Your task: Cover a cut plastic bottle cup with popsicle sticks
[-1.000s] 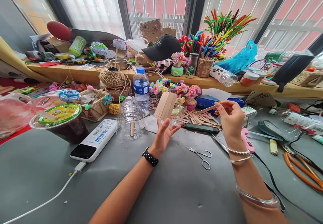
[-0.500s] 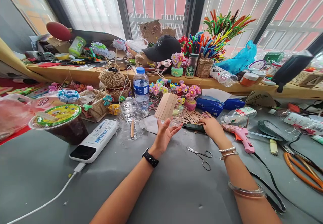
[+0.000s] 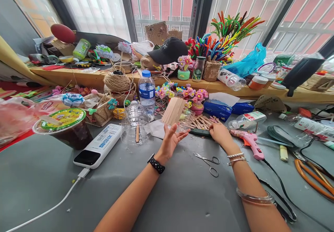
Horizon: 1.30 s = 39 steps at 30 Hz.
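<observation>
Scissors (image 3: 208, 163) lie at lower centre. Just above them, the left hand (image 3: 169, 141) grips a stick panel (image 3: 174, 110) upright. At centre right, the right hand (image 3: 220, 134) rests on loose sticks (image 3: 200, 122); whether its fingers are closed, I cannot tell.

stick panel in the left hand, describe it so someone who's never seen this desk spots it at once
On the grey table under the windows, find the water bottle. Just right of it the left hand holds up the stick panel. Unlike the loose sticks lying by the right hand, its pale sticks sit side by side as one tilted sheet.
</observation>
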{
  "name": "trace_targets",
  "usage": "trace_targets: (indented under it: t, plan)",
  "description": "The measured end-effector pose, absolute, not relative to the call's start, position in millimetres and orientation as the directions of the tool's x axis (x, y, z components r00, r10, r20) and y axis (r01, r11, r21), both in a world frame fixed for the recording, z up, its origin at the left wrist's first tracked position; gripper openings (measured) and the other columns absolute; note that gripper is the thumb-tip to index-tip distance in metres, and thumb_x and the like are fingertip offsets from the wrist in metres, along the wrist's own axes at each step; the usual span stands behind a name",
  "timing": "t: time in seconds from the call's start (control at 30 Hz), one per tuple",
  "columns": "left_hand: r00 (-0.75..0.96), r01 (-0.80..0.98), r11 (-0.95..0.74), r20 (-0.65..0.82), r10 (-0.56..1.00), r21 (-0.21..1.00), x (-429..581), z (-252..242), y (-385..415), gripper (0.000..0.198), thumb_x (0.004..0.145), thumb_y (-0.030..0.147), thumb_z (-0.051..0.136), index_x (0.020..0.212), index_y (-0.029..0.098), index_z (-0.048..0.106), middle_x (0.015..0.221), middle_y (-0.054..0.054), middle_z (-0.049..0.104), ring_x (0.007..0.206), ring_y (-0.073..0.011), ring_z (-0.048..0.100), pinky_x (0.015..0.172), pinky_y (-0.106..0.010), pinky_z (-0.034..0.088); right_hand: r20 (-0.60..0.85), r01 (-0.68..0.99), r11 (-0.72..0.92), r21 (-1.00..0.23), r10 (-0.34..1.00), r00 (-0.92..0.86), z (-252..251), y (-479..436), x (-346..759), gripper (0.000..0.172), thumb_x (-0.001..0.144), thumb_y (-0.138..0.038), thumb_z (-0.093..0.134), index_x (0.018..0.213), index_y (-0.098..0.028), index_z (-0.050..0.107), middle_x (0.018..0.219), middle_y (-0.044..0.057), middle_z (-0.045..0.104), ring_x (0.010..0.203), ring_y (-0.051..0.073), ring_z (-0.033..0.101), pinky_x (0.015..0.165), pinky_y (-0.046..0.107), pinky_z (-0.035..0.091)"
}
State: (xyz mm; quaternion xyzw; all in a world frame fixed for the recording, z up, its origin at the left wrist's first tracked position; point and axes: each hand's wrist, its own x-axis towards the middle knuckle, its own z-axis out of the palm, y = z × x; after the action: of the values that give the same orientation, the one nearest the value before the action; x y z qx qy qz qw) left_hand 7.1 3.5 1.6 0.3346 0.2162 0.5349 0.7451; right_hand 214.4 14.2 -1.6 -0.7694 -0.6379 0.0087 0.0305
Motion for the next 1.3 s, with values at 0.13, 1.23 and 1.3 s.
trace_targets:
  t: [0.13, 1.23, 1.3]
  plan:
    - [0.36, -0.638, 0.228, 0.024, 0.932, 0.736, 7.0, 2.9, 2.3, 0.057, 0.072, 0.039, 0.059, 0.118, 0.027, 0.028, 0.111, -0.006, 0.043, 0.09, -0.0249, 0.062, 0.088, -0.041, 0.043, 0.002, 0.99, -0.126, -0.06, 0.992, 0.126, -2.0, 15.1, 213.7, 0.031, 0.075, -0.01, 0.038, 0.087, -0.009, 0.066, 0.094, 0.014, 0.065, 0.091, 0.019, 0.058, 0.079, 0.024, 0.038]
    - [0.333, -0.61, 0.183, 0.04, 0.942, 0.771, 8.2, 4.8, -1.4, 0.07, 0.069, 0.035, 0.063, 0.125, 0.031, 0.02, 0.112, -0.006, 0.046, 0.089, -0.0237, 0.062, 0.09, -0.044, 0.04, 0.549, 0.728, 0.1, -0.679, 0.727, 0.413, 71.3, -24.4, 221.5, 0.017, 0.068, -0.035, 0.062, 0.07, -0.019, 0.056, 0.062, 0.0, 0.061, 0.053, 0.015, 0.059, 0.056, 0.029, 0.046]
    - [0.335, -0.605, 0.178, 0.046, 0.941, 0.776, 8.6, 4.5, -1.3, 0.071, 0.069, 0.035, 0.063, 0.125, 0.032, 0.02, 0.113, -0.006, 0.046, 0.09, -0.0232, 0.061, 0.09, -0.042, 0.04, 0.527, 0.612, 0.194, -0.767, 0.735, 0.427, 78.9, -29.6, 219.3, 0.023, 0.062, -0.036, 0.068, 0.074, -0.02, 0.055, 0.064, -0.001, 0.06, 0.055, 0.015, 0.059, 0.054, 0.029, 0.048]
